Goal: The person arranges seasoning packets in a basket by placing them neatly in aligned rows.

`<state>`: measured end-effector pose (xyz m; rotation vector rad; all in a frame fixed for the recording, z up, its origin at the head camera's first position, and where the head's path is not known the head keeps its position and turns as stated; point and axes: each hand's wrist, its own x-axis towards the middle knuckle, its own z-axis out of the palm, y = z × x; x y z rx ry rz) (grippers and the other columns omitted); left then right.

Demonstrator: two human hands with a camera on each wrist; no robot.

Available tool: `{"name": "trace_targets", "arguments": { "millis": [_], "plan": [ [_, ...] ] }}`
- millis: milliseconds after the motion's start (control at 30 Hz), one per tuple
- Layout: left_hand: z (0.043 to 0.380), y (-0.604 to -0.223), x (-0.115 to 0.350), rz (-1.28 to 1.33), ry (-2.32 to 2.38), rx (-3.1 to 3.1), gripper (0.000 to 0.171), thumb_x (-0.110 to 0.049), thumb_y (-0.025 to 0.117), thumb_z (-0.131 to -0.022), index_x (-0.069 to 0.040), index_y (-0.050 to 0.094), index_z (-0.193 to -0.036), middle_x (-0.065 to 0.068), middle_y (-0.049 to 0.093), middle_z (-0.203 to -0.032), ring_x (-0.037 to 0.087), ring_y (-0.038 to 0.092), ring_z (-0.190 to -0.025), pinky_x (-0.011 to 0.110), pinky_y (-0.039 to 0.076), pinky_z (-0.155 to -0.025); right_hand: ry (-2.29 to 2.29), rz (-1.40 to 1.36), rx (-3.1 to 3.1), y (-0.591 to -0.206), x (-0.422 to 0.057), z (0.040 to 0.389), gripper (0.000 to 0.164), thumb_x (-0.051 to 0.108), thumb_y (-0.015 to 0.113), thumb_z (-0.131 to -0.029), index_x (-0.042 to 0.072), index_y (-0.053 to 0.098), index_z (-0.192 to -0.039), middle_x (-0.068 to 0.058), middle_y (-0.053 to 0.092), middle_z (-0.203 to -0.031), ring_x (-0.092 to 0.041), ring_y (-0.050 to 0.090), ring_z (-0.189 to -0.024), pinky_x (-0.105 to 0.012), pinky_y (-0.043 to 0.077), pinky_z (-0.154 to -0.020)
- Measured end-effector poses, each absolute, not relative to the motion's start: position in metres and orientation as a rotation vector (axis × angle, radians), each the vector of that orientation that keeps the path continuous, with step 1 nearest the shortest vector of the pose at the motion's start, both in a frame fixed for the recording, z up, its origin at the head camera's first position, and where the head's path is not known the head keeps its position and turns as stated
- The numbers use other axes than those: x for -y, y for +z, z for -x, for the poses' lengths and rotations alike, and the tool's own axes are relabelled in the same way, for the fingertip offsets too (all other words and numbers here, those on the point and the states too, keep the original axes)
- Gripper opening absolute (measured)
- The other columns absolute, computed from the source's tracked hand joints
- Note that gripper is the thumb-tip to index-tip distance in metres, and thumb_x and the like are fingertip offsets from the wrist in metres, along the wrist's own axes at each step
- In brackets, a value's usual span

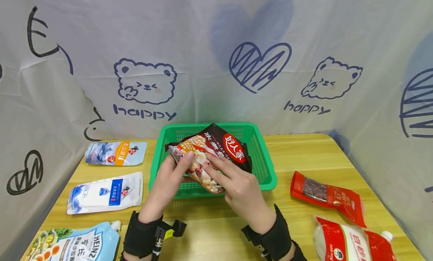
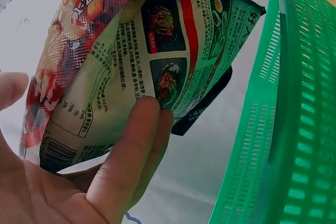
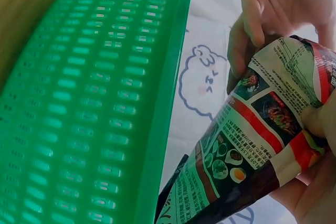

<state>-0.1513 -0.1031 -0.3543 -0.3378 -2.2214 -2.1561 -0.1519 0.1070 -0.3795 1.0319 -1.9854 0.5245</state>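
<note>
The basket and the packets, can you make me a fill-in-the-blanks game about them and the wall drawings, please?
1. The basket is coloured ____.
2. The dark packet is held by the person's left hand and ____ hand.
3. The HEINZ pouch lies to the person's ____ of the basket.
4. The word written under each bear drawing is ____.

Missing words: green; right; left; happy.
</note>
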Motion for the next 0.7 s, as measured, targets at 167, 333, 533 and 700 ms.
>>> {"name": "trace_targets", "arguments": {
  "millis": [167, 333, 533, 700],
  "plan": [
    [0.1508, -0.3528, 0.1033, 0.219, -2.157, 2.227, 0.042, -0.025, 0.059, -0.105, 0.005, 0.055, -0.134, 0.024, 0.068, -0.117, 0.015, 0.075, -0.086, 0.034, 0.064, -0.074, 0.518, -1.052, 1.972, -0.3809, -0.1047, 0.1524, 0.064, -0.021, 0.058, -0.079, 0.013, 0.073, -0.131, -0.008, 0.069, -0.135, -0.03, 0.07, -0.117, -0.039, 0.061, -0.089],
    [0.1508, -0.3523, 0.1041, 0.188, -2.149, 2.241, 0.042, -0.025, 0.061, -0.105, 0.006, 0.055, -0.133, 0.025, 0.069, -0.117, 0.014, 0.074, -0.086, 0.03, 0.063, -0.075, 0.524, -1.061, 2.007, -0.3811, -0.1055, 0.1519, 0.06, -0.019, 0.063, -0.082, 0.013, 0.073, -0.131, -0.008, 0.069, -0.137, -0.03, 0.069, -0.118, -0.04, 0.06, -0.091],
    [0.1502, -0.3518, 0.1038, 0.182, -2.151, 2.219, 0.043, -0.022, 0.061, -0.105, 0.009, 0.054, -0.134, 0.026, 0.068, -0.118, 0.013, 0.073, -0.088, 0.028, 0.063, -0.076, 0.584, -1.097, 2.051, -0.3794, -0.1072, 0.1521, 0.064, -0.021, 0.062, -0.081, 0.009, 0.068, -0.137, -0.01, 0.065, -0.141, -0.031, 0.065, -0.126, -0.04, 0.056, -0.1],
    [0.1482, -0.3498, 0.1017, 0.157, -2.182, 2.125, 0.037, -0.016, 0.061, -0.104, 0.009, 0.055, -0.13, 0.022, 0.069, -0.111, 0.012, 0.072, -0.085, 0.028, 0.062, -0.075, 0.734, -1.132, 2.122, -0.3758, -0.1123, 0.1499, 0.071, -0.02, 0.061, -0.077, 0.005, 0.061, -0.144, -0.01, 0.059, -0.149, -0.028, 0.056, -0.137, -0.038, 0.045, -0.114]
  ]
}}
